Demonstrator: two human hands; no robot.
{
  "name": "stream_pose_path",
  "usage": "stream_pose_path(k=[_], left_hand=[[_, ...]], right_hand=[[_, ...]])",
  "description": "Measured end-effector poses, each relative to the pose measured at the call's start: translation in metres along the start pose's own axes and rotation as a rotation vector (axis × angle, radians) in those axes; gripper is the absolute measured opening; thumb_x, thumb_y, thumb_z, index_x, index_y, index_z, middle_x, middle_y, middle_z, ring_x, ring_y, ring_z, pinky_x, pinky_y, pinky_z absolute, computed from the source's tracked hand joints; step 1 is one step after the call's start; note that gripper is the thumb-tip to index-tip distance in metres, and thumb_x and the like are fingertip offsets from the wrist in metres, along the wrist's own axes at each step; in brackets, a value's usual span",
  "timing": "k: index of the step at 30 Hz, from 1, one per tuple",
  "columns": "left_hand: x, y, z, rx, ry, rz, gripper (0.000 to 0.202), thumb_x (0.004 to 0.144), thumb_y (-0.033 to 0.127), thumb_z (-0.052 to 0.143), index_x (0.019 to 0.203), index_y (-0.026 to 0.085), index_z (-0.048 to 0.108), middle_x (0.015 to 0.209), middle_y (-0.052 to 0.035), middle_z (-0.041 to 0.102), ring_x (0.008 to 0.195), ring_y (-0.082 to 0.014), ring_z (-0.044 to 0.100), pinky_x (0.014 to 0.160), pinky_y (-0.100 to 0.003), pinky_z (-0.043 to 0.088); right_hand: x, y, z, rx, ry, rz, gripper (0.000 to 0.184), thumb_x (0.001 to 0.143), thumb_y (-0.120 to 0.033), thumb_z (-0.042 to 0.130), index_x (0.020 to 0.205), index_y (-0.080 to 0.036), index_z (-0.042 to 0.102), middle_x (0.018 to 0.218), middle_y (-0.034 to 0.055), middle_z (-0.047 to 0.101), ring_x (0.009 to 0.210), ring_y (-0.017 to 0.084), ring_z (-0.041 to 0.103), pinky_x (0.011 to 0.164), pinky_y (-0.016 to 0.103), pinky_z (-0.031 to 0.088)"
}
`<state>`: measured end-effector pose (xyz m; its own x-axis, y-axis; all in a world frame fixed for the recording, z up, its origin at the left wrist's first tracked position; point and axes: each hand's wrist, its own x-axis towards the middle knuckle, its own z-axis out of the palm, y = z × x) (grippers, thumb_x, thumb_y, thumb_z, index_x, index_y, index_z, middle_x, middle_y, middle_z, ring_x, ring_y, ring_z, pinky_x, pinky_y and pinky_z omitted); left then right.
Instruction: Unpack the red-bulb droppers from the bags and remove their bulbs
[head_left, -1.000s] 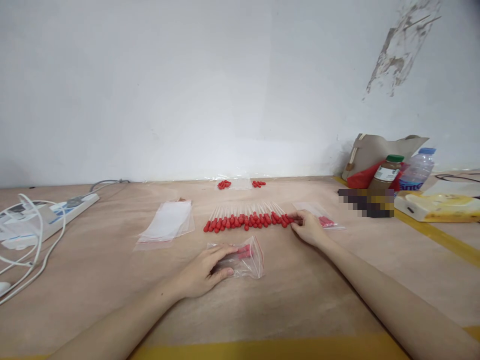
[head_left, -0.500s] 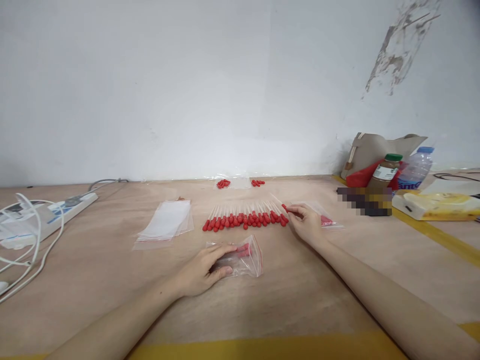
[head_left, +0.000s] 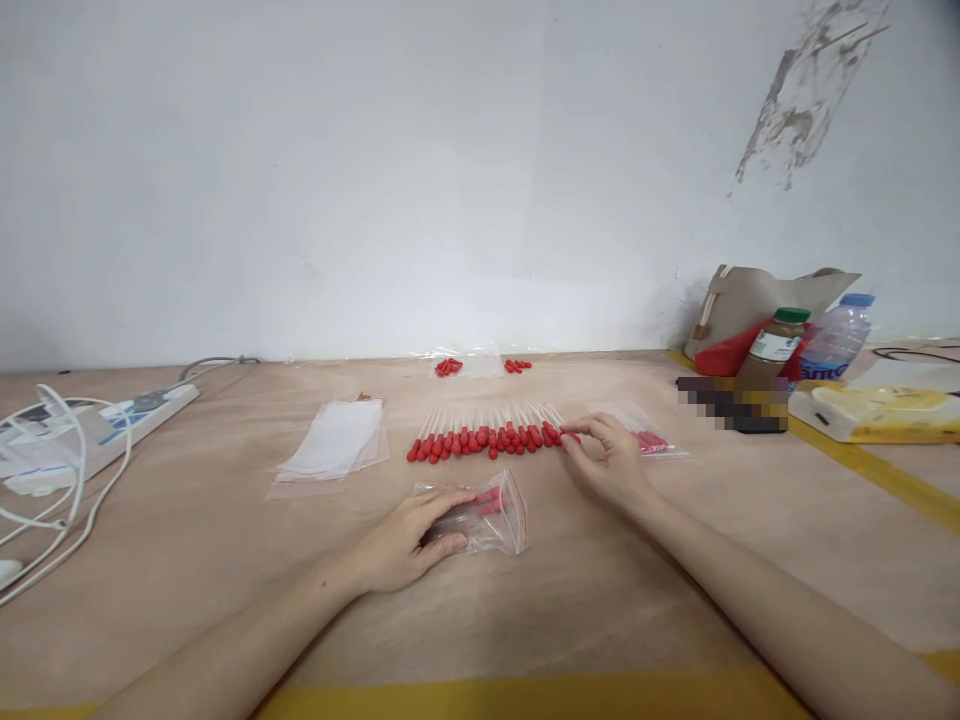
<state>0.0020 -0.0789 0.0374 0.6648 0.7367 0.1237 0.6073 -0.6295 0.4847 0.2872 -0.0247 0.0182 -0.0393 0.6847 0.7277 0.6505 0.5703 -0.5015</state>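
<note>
A row of several clear droppers with red bulbs lies across the middle of the wooden table. My right hand is at the right end of that row, fingers pinched on red-bulbed droppers there. My left hand rests on a small clear zip bag that holds a few red-bulbed droppers, thumb and fingers gripping its left side. Another filled zip bag lies just right of my right hand.
A stack of flat clear zip bags lies to the left. More bags with red bulbs sit by the wall. A power strip with white cables is far left. A bag, jar and water bottle and a tissue pack stand at right.
My right hand lifted a dropper from the row's right end, then came back down and slightly left onto the row's end. My left hand and its bag stayed put.
</note>
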Motion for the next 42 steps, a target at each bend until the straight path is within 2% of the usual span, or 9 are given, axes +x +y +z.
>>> stream_pose_path(k=[4, 8, 13, 19, 24, 28, 34, 38, 42], left_hand=[[-0.002, -0.003, 0.002, 0.002, -0.001, -0.006, 0.049, 0.084, 0.038, 0.047, 0.131, 0.029, 0.034, 0.130, -0.0028, 0.046, 0.114, -0.0213, 0.045, 0.095, -0.038, 0.036], [-0.002, -0.008, 0.004, 0.017, -0.021, 0.030, 0.054, 0.082, 0.043, 0.049, 0.132, 0.028, 0.033, 0.134, -0.0040, 0.042, 0.121, -0.0237, 0.039, 0.100, -0.041, 0.032], [-0.001, -0.009, 0.004, 0.028, -0.078, 0.066, 0.059, 0.082, 0.045, 0.049, 0.134, 0.029, 0.028, 0.137, -0.0049, 0.037, 0.125, -0.0260, 0.032, 0.103, -0.046, 0.027], [-0.002, -0.006, 0.002, 0.070, -0.142, 0.018, 0.062, 0.082, 0.049, 0.045, 0.137, 0.031, 0.021, 0.141, -0.0027, 0.031, 0.131, -0.0281, 0.020, 0.104, -0.049, 0.023], [-0.001, -0.004, 0.002, 0.149, -0.153, 0.083, 0.061, 0.085, 0.047, 0.041, 0.138, 0.029, 0.015, 0.144, -0.0017, 0.024, 0.131, -0.0233, 0.020, 0.107, -0.044, 0.018], [0.000, -0.004, 0.001, 0.208, -0.159, 0.122, 0.061, 0.087, 0.046, 0.039, 0.139, 0.029, 0.011, 0.146, -0.0003, 0.015, 0.133, -0.0232, 0.014, 0.108, -0.043, 0.015], [0.002, -0.002, -0.001, 0.261, -0.209, 0.123, 0.059, 0.088, 0.047, 0.035, 0.139, 0.031, 0.010, 0.146, 0.0011, 0.009, 0.133, -0.0232, 0.010, 0.109, -0.043, 0.013], [0.002, -0.001, -0.002, 0.284, -0.220, 0.118, 0.059, 0.088, 0.048, 0.033, 0.139, 0.031, 0.009, 0.146, 0.0022, 0.009, 0.134, -0.0222, 0.010, 0.109, -0.042, 0.013], [0.001, 0.000, -0.002, 0.292, -0.215, 0.111, 0.059, 0.088, 0.049, 0.033, 0.139, 0.032, 0.008, 0.146, 0.0033, 0.010, 0.133, -0.0221, 0.010, 0.110, -0.042, 0.013]], right_hand=[[-0.011, -0.034, 0.004, 0.037, -0.320, -0.089, 0.009, 0.072, -0.023, 0.056, 0.065, -0.021, 0.062, 0.066, 0.0011, 0.060, 0.068, 0.015, 0.053, 0.068, 0.029, 0.041], [-0.021, -0.046, 0.017, 0.045, -0.478, -0.154, 0.008, 0.073, -0.027, 0.060, 0.074, -0.026, 0.068, 0.062, -0.0005, 0.059, 0.068, 0.015, 0.051, 0.068, 0.028, 0.037], [-0.025, -0.044, 0.025, 0.000, -0.514, -0.123, 0.016, 0.071, -0.036, 0.064, 0.084, -0.028, 0.068, 0.065, -0.0004, 0.058, 0.071, 0.015, 0.050, 0.068, 0.028, 0.035], [-0.025, -0.045, 0.023, 0.012, -0.592, -0.095, 0.029, 0.066, -0.041, 0.068, 0.088, -0.023, 0.064, 0.070, 0.0004, 0.057, 0.072, 0.016, 0.048, 0.066, 0.027, 0.035], [-0.025, -0.044, 0.020, 0.084, -0.551, -0.075, 0.023, 0.061, -0.033, 0.072, 0.073, -0.019, 0.059, 0.073, -0.0001, 0.057, 0.072, 0.015, 0.050, 0.066, 0.026, 0.037], [-0.028, -0.043, 0.023, 0.116, -0.524, -0.058, 0.029, 0.063, -0.033, 0.071, 0.087, -0.019, 0.060, 0.079, 0.0010, 0.060, 0.076, 0.016, 0.051, 0.068, 0.027, 0.039], [-0.025, -0.045, 0.027, 0.074, -0.612, -0.045, 0.022, 0.064, -0.033, 0.069, 0.079, -0.018, 0.063, 0.071, 0.0013, 0.057, 0.071, 0.015, 0.049, 0.063, 0.025, 0.038], [-0.023, -0.047, 0.020, 0.140, -0.614, 0.006, 0.020, 0.060, -0.027, 0.071, 0.071, -0.016, 0.059, 0.070, -0.0004, 0.057, 0.067, 0.013, 0.049, 0.060, 0.023, 0.037], [-0.022, -0.040, 0.013, 0.258, -0.663, 0.070, 0.021, 0.062, -0.031, 0.070, 0.072, -0.017, 0.059, 0.070, -0.0002, 0.057, 0.067, 0.012, 0.050, 0.059, 0.023, 0.039]])
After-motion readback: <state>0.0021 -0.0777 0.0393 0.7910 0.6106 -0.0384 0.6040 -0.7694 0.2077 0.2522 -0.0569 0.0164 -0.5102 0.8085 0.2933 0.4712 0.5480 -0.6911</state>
